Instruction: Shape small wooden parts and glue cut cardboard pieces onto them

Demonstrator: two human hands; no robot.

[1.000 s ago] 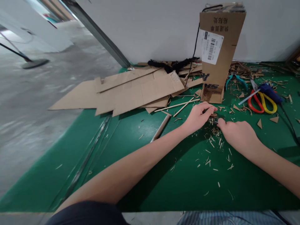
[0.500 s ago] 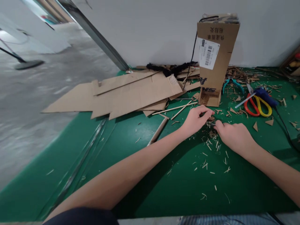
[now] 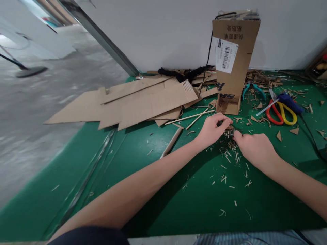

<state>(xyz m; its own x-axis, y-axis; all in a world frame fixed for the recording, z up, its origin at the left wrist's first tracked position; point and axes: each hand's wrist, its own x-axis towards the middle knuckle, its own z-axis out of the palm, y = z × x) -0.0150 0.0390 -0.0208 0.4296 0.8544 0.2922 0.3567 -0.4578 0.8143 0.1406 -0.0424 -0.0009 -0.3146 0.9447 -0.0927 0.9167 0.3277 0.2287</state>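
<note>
Pinching brown piece [image 3: 230, 128] in left hand [image 3: 211, 128], near carton [image 3: 235, 68], seemingly to steady it; gripping small tool [image 3: 231, 135], mostly hidden, in right hand [image 3: 257, 148] just beside, apparently for close control, near shavings [image 3: 232, 145] on green table [image 3: 204, 204].

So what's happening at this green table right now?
A person's left hand pinches a small brown piece against the green tabletop, while the right hand grips a slim dark tool, mostly hidden by the fingers, right beside it. Pale thin shavings lie around and below both hands. Just beyond stands a tall brown cardboard box with a white label, and to its right lie scissors with red and yellow handles.
</note>
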